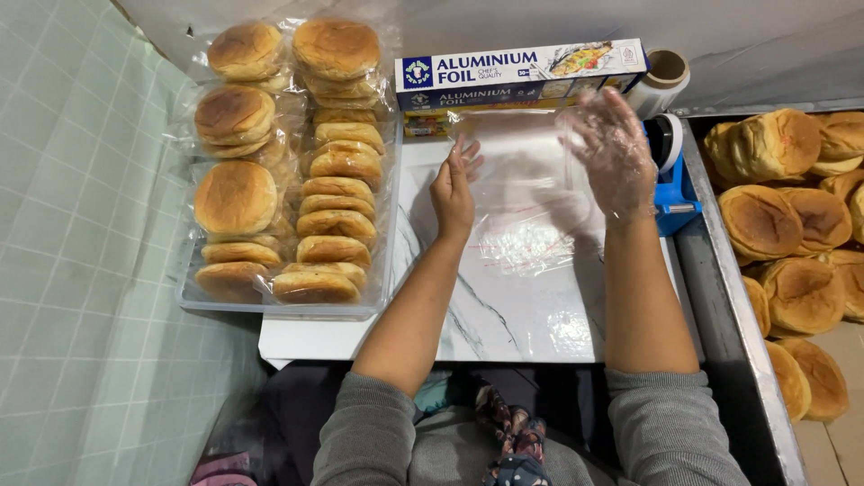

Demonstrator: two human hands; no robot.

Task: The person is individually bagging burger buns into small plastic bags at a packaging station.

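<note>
Left hand (453, 191) bare, fingers loosely curled, pressing down the left edge of a clear plastic sheet (525, 200) spread flat on a white marble-patterned board (504, 310). Right hand (615, 151) in a thin see-through glove, fingers spread wide, hovering over the sheet's right edge; contact with the sheet hard to make out. Sheet's outline barely legible against the board. Behind it, a long foil box (520, 74) and a roll of film (661, 81), partly hidden. Blue tape dispenser (673, 180) half covered by the right hand. Bagged buns (288, 162) on a tray at left; loose buns (792, 207) at right, cut off by the frame.
</note>
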